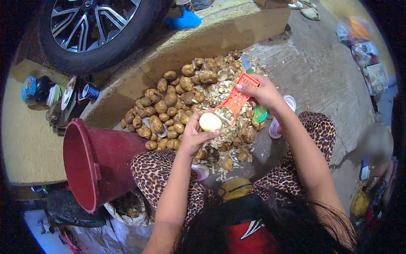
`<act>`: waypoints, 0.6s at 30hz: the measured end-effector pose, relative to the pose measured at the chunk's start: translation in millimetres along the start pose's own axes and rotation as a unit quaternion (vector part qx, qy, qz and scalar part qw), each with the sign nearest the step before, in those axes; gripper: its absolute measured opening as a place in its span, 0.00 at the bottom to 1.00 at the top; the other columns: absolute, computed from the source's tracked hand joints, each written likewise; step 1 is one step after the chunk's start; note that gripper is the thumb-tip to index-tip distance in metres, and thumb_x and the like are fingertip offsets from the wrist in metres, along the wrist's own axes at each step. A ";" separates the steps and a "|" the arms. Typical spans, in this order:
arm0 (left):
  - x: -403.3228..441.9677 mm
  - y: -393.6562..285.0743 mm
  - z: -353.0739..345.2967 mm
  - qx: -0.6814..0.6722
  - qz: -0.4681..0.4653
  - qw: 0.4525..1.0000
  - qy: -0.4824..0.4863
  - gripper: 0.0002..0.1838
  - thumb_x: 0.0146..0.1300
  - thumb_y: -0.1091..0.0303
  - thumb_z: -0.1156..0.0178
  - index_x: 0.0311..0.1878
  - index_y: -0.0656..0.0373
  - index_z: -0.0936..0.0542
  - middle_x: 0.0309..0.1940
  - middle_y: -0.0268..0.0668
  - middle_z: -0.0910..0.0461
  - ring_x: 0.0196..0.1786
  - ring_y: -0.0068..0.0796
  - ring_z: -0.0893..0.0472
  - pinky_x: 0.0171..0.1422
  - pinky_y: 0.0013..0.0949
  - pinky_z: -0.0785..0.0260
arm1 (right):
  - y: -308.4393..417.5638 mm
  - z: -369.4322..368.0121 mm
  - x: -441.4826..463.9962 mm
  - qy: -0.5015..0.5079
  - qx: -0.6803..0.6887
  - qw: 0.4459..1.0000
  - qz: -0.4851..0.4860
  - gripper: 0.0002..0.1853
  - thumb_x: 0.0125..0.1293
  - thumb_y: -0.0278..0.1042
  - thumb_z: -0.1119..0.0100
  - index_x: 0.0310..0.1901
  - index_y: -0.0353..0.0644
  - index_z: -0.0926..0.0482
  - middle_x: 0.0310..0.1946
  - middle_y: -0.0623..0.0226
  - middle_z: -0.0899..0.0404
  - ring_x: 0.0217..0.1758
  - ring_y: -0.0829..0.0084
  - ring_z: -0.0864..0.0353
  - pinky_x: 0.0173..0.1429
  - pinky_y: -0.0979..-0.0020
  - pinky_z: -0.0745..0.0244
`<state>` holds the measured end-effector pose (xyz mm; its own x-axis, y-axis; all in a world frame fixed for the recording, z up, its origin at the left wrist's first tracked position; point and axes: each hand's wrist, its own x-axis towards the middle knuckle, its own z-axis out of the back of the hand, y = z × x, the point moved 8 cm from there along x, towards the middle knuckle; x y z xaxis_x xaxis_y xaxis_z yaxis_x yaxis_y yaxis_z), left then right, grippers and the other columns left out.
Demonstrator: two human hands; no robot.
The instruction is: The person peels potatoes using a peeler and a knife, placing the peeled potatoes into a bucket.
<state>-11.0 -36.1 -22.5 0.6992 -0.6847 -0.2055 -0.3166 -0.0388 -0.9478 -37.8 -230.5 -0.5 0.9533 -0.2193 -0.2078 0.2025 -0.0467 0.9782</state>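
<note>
Head view: your left hand (195, 133) is closed around a pale potato (210, 122), held up over the peels (215, 146); your right hand (264, 94) is clamped on the orange peeler (238, 95), its far end right by the potato, contact unclear. Step looks like late peeling: visible side bare. Next move likely calls for you to turn the potato, check the hidden side, keep your left thumb clear.
</note>
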 end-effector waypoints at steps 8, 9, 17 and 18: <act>-0.6 8.9 -1.1 -0.124 0.003 0.991 -0.056 0.28 0.46 0.71 0.42 0.54 0.64 0.34 0.42 0.40 0.26 0.44 0.33 0.24 0.48 0.33 0.28 | 10.2 5.9 -0.2 -0.046 0.030 0.998 0.000 0.11 0.58 0.40 0.40 0.31 0.41 0.26 0.19 0.75 0.27 0.14 0.87 0.35 0.17 0.83 0.40; 1.4 15.1 1.3 -0.145 0.012 0.988 -0.044 0.28 0.46 0.72 0.42 0.54 0.63 0.34 0.43 0.40 0.26 0.44 0.33 0.23 0.48 0.32 0.28 | 13.8 9.7 -0.6 -0.059 0.035 0.998 0.002 0.11 0.59 0.39 0.41 0.32 0.41 0.27 0.20 0.76 0.28 0.14 0.87 0.36 0.18 0.83 0.41; 5.3 18.7 1.4 -0.404 0.090 0.907 -0.073 0.19 0.57 0.59 0.45 0.48 0.59 0.29 0.36 0.39 0.24 0.36 0.32 0.22 0.34 0.30 0.27 | 6.5 27.5 8.4 -0.106 0.058 0.993 0.017 0.10 0.60 0.38 0.42 0.32 0.40 0.27 0.20 0.75 0.27 0.15 0.87 0.36 0.18 0.84 0.41; 6.2 21.5 4.5 -0.418 0.085 0.902 -0.062 0.19 0.59 0.57 0.47 0.48 0.60 0.29 0.36 0.40 0.24 0.36 0.34 0.21 0.33 0.32 0.26 | 7.3 22.8 7.3 -0.097 0.044 0.994 0.020 0.10 0.60 0.38 0.42 0.32 0.40 0.27 0.20 0.75 0.27 0.15 0.87 0.36 0.18 0.84 0.41</act>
<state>-10.5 -37.9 -45.3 0.6452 -0.6474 -0.4058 -0.7625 -0.5118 -0.3958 -34.5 -254.6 5.1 0.8976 -0.4056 -0.1728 0.1365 -0.1170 0.9837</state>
